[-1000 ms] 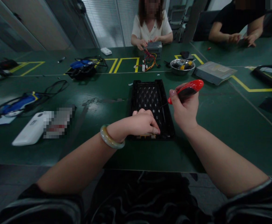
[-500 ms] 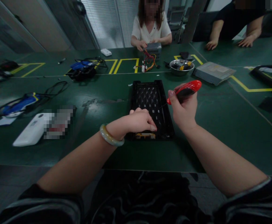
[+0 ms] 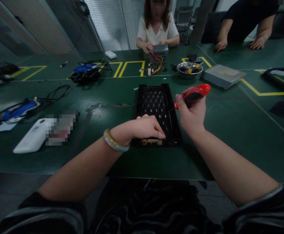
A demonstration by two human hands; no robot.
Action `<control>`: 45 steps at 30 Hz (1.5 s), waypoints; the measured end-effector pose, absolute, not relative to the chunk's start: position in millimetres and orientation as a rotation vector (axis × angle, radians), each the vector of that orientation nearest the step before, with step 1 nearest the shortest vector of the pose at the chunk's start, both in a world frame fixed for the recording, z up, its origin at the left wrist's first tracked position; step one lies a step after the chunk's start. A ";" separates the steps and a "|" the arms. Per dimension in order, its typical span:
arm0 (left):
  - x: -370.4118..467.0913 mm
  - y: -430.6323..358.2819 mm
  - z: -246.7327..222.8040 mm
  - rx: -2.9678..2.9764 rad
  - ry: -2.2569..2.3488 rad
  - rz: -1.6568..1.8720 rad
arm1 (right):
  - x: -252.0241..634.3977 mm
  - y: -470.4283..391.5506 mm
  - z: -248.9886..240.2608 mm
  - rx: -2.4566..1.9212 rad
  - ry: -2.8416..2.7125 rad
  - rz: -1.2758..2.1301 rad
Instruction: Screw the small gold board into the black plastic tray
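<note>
My right hand (image 3: 192,117) grips a screwdriver (image 3: 195,94) by its red and black handle. The thin shaft points down and left over a black plastic casing (image 3: 177,128), which lies flat on the table in front of me. Low over the casing's near end is my left hand (image 3: 149,127), its fingers curled and thumb and forefinger closed together. Whatever may be between those fingertips is hidden. Just below them, a small yellow-brown circuit board (image 3: 151,142) sits at the casing's near edge.
A white device (image 3: 33,135) lies at left, near a blue tool with a cord (image 3: 22,109). Beyond the casing are a metal bowl (image 3: 189,74) with small items, and a flat metal box (image 3: 223,76). Across the green table a person handles a grey unit (image 3: 161,52) with coloured wires.
My left hand has shifted very slightly to the right over the casing's near end. My right hand and the screwdriver stay practically still.
</note>
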State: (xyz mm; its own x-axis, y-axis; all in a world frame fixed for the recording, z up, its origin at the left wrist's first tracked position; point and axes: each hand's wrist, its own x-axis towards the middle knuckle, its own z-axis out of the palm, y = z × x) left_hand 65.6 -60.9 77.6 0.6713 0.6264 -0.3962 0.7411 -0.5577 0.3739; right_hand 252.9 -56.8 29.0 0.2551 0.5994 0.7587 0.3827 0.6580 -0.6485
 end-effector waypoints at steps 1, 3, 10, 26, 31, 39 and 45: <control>66.0 -61.2 77.4 2.370 1.062 -0.297 | 252.9 -56.5 28.8 -0.910 -1.360 0.178; 67.0 -61.7 76.9 2.365 1.078 -0.297 | 253.1 -56.0 28.8 -0.907 -1.364 0.171; 72.4 -63.3 77.8 2.369 1.119 -0.321 | 252.9 -56.1 29.1 -0.895 -1.363 0.178; 66.6 -73.7 68.3 2.305 1.238 -0.127 | 262.1 -61.0 59.9 -0.601 -1.084 0.130; 62.3 -75.2 64.4 2.294 1.216 -0.062 | 254.5 -74.1 73.9 -0.444 -1.063 0.274; 62.3 -76.5 71.3 2.311 1.186 -0.063 | 233.2 -93.4 61.9 -0.550 -1.307 0.419; 60.8 -78.9 69.2 2.300 1.189 0.005 | 236.4 -91.7 58.4 -0.639 -1.351 0.341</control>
State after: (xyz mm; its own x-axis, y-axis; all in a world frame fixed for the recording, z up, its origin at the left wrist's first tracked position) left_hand 60.8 -78.9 69.2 0.6096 0.7563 -0.2374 0.7542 -0.4611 0.4676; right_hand 236.4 -91.7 58.4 0.2047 0.5758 0.7915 0.1313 0.7852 -0.6052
